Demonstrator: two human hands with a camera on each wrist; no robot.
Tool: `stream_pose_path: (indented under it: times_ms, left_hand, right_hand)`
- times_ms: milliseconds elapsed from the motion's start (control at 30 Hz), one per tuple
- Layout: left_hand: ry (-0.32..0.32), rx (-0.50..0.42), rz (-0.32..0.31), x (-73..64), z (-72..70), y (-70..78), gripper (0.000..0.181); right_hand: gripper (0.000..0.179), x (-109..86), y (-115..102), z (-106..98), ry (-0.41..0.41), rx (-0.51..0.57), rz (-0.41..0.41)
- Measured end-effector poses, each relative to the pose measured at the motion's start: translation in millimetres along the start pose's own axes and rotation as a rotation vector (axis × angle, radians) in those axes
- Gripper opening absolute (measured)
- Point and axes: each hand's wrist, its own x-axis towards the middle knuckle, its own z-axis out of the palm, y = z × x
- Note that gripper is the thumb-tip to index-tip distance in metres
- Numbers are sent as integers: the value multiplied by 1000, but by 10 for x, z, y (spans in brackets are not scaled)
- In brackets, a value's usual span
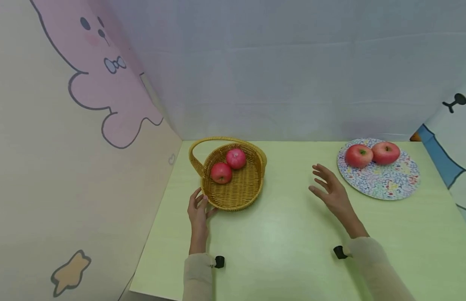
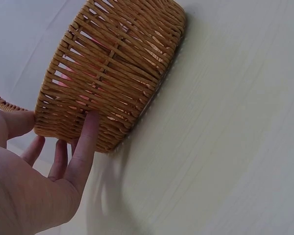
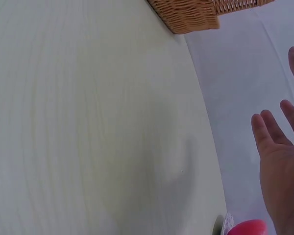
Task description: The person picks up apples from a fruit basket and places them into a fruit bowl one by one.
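Observation:
A woven basket point(image 1: 242, 190) with a tall arched handle stands on the left part of the table. Inside lie a red apple point(image 1: 221, 173) and a rounder, pinkish-red fruit point(image 1: 236, 159). My left hand point(image 1: 198, 213) holds the basket's near-left side, one fingertip at the rim and another finger against the outer weave point(image 2: 112, 73). Over the table, between basket and plate, my right hand point(image 1: 332, 194) hovers with fingers spread and nothing in it. To its right, two red apples, one left point(image 1: 358, 156) and one right point(image 1: 385, 153), sit together on a speckled plate point(image 1: 390, 184).
The pale green table point(image 1: 274, 251) runs back to a light curtain point(image 1: 278, 83). A wall with a pink cartoon figure point(image 1: 116, 96) borders the left side, and a panel with a cartoon print point(image 1: 454, 154) the right. Each sleeve carries a small black wrist piece point(image 1: 219, 262).

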Motion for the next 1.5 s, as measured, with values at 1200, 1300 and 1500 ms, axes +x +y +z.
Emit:
stream_pose_path:
  times_ms: [1200, 1300, 1500]
  left_hand:
    - [3, 14, -30, 48, -12, -20, 45]
    - [3, 20, -30, 36, -15, -16, 45]
    - [-1, 16, -34, 39, -32, -27, 47]
  right_hand:
    - [75, 220, -385, 1437, -244, -58, 21]
    - [77, 272, -407, 1526, -271, -57, 46]
    - [83, 388, -308, 1701, -275, -79, 58]
